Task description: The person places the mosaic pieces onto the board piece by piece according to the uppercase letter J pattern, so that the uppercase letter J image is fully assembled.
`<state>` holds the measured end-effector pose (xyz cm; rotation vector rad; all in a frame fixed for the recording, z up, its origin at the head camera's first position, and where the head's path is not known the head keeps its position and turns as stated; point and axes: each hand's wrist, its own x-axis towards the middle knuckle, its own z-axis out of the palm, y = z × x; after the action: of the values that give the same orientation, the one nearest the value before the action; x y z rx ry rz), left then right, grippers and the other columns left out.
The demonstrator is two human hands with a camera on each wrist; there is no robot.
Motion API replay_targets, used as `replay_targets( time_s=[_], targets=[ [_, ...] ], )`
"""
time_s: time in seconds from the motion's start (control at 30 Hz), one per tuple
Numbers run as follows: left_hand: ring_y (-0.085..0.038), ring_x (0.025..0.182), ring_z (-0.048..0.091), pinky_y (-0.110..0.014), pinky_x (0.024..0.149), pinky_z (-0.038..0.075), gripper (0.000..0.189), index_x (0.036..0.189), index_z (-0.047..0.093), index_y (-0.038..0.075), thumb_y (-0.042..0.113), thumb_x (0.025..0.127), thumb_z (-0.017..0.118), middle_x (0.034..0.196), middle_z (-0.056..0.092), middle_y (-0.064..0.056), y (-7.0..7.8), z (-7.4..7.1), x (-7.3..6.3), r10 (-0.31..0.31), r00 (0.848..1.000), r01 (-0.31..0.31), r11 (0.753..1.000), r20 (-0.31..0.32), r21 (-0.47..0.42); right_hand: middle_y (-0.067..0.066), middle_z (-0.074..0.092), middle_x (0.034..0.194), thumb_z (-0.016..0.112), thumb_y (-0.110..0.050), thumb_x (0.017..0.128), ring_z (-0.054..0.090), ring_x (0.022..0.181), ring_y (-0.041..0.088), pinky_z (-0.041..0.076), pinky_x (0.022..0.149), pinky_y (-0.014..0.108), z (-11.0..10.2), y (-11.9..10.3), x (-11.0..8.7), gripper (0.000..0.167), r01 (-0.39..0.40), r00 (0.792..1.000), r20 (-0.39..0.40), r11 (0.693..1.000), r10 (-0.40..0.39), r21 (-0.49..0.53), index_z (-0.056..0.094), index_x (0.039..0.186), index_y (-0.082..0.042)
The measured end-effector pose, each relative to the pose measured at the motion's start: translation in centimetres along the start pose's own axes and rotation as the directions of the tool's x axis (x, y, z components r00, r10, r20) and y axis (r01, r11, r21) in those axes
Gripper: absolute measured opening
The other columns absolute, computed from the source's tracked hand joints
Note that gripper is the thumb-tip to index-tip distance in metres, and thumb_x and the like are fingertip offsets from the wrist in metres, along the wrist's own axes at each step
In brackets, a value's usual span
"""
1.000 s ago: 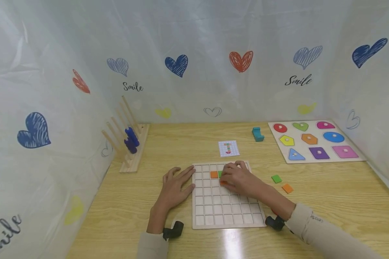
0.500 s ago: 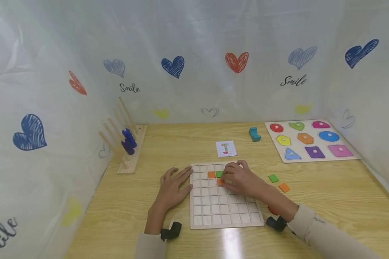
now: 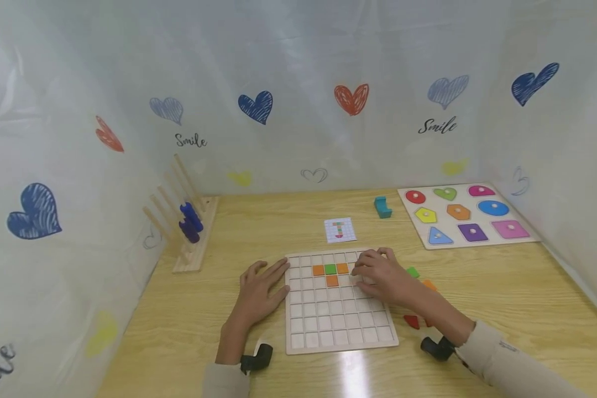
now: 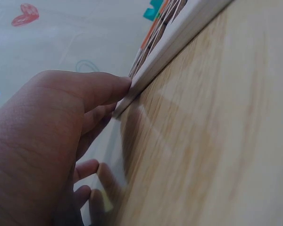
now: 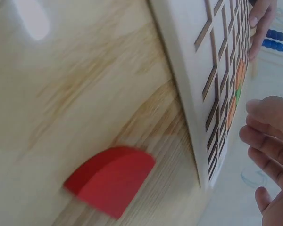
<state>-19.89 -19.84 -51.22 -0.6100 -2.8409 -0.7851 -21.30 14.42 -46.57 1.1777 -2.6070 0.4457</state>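
Observation:
A pale wooden grid board [image 3: 298,345] lies in front of me. In its upper part, a green square tile [image 3: 330,269] sits between two orange tiles, one on the left [image 3: 318,270] and one on the right [image 3: 342,268]. Another orange tile [image 3: 332,281] fills the cell below the green one. My left hand [image 3: 261,290] rests at the board's left edge, its thumb and fingertips touching the rim [image 4: 144,75]. Over the board's right side, my right hand [image 3: 385,276] has loosely bent fingers with nothing between them, just right of the tiles.
Loose beside my right forearm are a green tile [image 3: 413,272], an orange tile [image 3: 430,284] and red rounded pieces [image 3: 412,321]. A pattern card [image 3: 339,230] lies behind the board. Farther back are a teal block [image 3: 382,207], a shape puzzle [image 3: 517,214] and a peg rack [image 3: 204,243].
My right hand has drawn back to the right from the tiles and let go; the orange tile right of the green one now shows. My left hand stays at the board's edge.

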Motion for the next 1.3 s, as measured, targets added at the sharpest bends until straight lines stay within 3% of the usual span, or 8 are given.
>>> replay_targets(
  time_s=[0.37,0.7,1.3],
  targets=[
    [-0.035,0.137,0.033,-0.060,0.107,0.017,0.055,0.150,0.050,0.023,0.036,0.098,0.061,0.155,0.044,0.008,-0.1,0.0,0.0,0.009,1.000,-0.009,1.000,-0.004,-0.005,0.000,0.067,0.106,0.080,-0.018,0.084,0.055,0.112,0.024,0.034,0.096,0.056,-0.9,0.9,-2.0,0.021,-0.116,0.990,0.077,0.991,0.121,-0.069,0.077,0.103,-0.010],
    [-0.034,0.137,0.032,-0.059,0.107,0.016,0.055,0.150,0.050,0.022,0.036,0.098,0.061,0.155,0.043,0.008,0.0,0.0,0.0,0.001,1.000,-0.001,1.000,0.003,-0.012,0.001,0.069,0.104,0.077,-0.013,0.084,0.057,0.109,0.026,0.034,0.094,0.059,-1.5,1.8,-3.6,0.017,-0.106,0.994,0.002,0.993,0.106,-0.055,0.078,0.100,-0.008],
    [-0.034,0.137,0.032,-0.059,0.107,0.016,0.056,0.150,0.049,0.023,0.036,0.098,0.061,0.155,0.044,0.008,0.1,0.0,0.1,-0.016,1.000,0.016,1.000,0.013,-0.022,0.003,0.068,0.106,0.082,-0.014,0.081,0.055,0.111,0.028,0.033,0.094,0.057,-2.3,3.1,-5.6,0.023,-0.178,0.983,0.033,0.982,0.180,-0.061,0.076,0.103,-0.009]
  ],
)
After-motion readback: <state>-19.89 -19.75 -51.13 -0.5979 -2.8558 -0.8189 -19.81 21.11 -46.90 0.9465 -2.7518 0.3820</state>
